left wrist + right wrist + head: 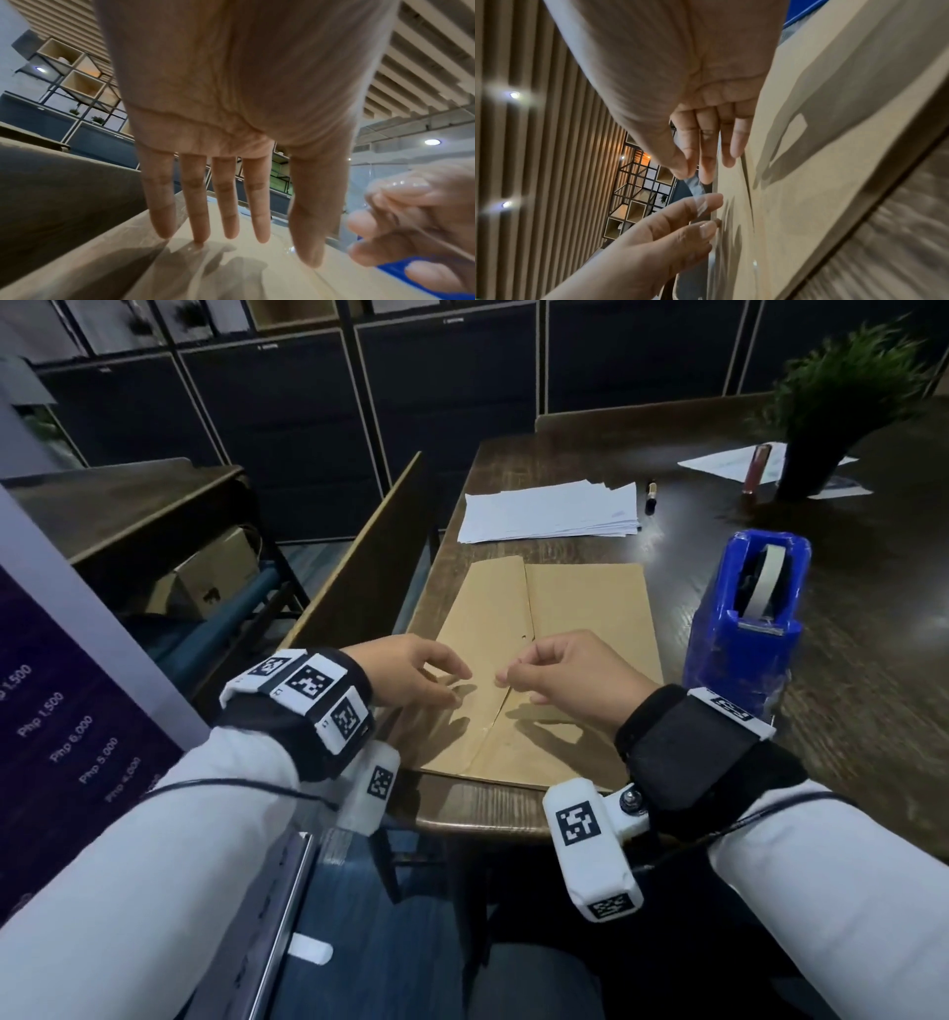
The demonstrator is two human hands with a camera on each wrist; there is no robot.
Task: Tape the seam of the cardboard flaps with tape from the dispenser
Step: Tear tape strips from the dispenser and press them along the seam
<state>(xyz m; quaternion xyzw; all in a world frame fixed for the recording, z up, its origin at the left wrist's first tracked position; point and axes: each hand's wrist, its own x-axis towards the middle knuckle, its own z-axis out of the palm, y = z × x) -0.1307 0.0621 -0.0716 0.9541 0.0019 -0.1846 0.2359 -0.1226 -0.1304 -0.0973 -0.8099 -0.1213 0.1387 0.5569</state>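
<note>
Two brown cardboard flaps (590, 618) lie flat on the dark table, their seam (531, 608) running away from me. My right hand (500, 677) hovers just over the near part of the seam; in the right wrist view its thumb and forefinger (693, 174) pinch one end of a clear tape strip (695, 186). The strip stretches down to my left hand (706, 213), whose straight fingers (262, 239) spread over the left flap, one fingertip touching the cardboard (257, 274). The blue tape dispenser (744, 629) stands to the right of the flaps.
A stack of white papers (549, 510) lies beyond the cardboard, a dark marker (651, 498) beside it. A potted plant (832, 403) and more sheets sit at the far right. The table's front edge (488, 819) is close to my wrists. A wooden partition (369, 546) borders the left side.
</note>
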